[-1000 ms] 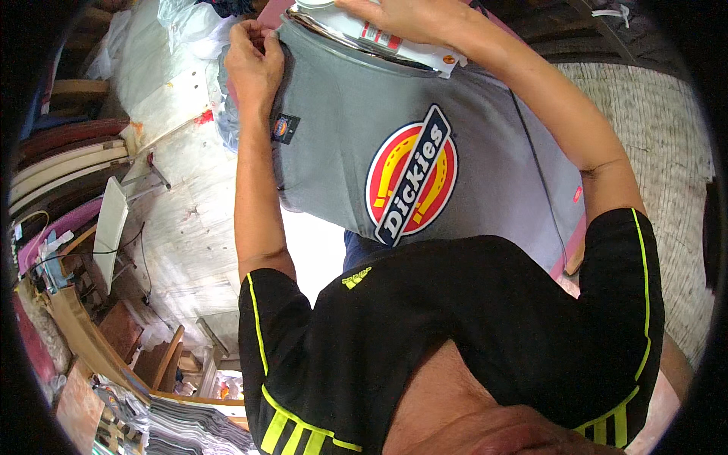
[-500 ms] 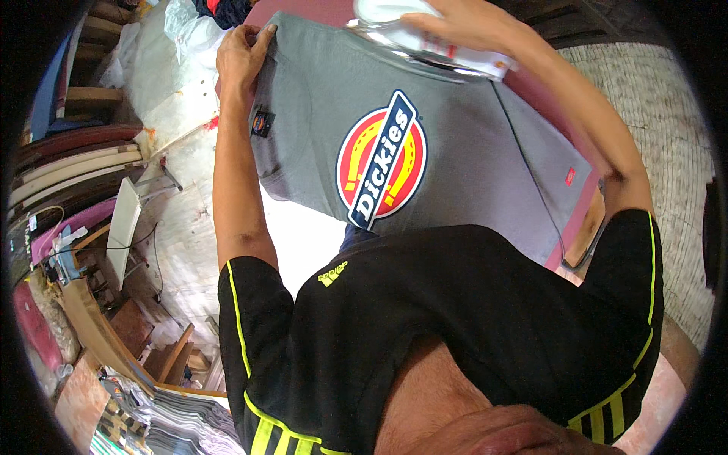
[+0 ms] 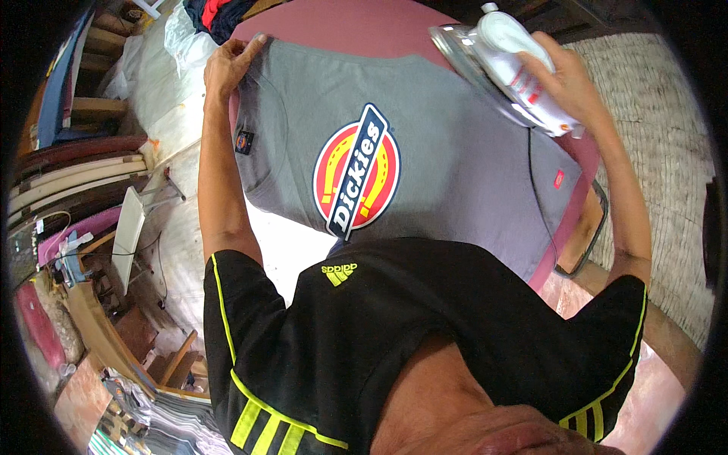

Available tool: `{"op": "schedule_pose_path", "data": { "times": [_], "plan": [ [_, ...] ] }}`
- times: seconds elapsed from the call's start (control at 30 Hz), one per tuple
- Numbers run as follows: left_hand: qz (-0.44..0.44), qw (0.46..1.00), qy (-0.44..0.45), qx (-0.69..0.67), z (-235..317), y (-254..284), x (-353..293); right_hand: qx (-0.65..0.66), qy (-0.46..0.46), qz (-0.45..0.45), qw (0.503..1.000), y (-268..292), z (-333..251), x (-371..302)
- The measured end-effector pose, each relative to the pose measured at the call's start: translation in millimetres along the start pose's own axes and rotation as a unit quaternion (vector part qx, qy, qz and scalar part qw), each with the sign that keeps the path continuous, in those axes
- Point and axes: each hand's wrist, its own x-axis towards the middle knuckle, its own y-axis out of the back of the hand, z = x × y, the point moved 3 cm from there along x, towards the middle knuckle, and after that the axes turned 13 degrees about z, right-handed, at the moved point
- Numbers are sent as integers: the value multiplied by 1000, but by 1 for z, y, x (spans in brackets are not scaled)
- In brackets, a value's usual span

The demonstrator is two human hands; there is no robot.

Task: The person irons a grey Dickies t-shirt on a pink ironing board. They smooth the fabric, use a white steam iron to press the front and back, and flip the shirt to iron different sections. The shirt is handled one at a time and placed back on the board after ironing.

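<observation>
A grey T-shirt (image 3: 432, 114) with a large red, yellow and blue printed emblem lies spread over a pink ironing board (image 3: 341, 26). My left hand (image 3: 230, 67) pinches the shirt's far left corner between thumb and fingers. Wrapped round the handle of a white and silver steam iron (image 3: 497, 64) is my right hand (image 3: 560, 80), at the shirt's far right part. The iron is tilted, its pointed end toward the far left; whether its soleplate touches the cloth I cannot tell. From its heel a dark cord (image 3: 532, 174) runs over the shirt toward me.
Folded clothes (image 3: 163, 417) are stacked at the near left. Boards (image 3: 83, 163) and a small white folding table (image 3: 129, 231) stand on the left. Dark and red cloth (image 3: 216, 11) lies beyond the board's far left end. A metal-framed rest (image 3: 588, 235) sits at the board's right end.
My right hand has moved the iron right and slightly nearer, off the shirt's far middle edge. My left hand keeps its pinch on the corner. The whole view has shifted a little.
</observation>
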Motion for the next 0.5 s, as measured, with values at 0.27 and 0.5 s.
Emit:
{"op": "schedule_pose_path", "data": {
  "times": [0.27,0.5],
  "plan": [
    [34,978,-12,-207,-29,-22,6,7,211,0,978,-92,-49,28],
    [76,974,4,-216,-27,-29,-5,-18,154,-71,985,-119,-97,58]
  ]
}}
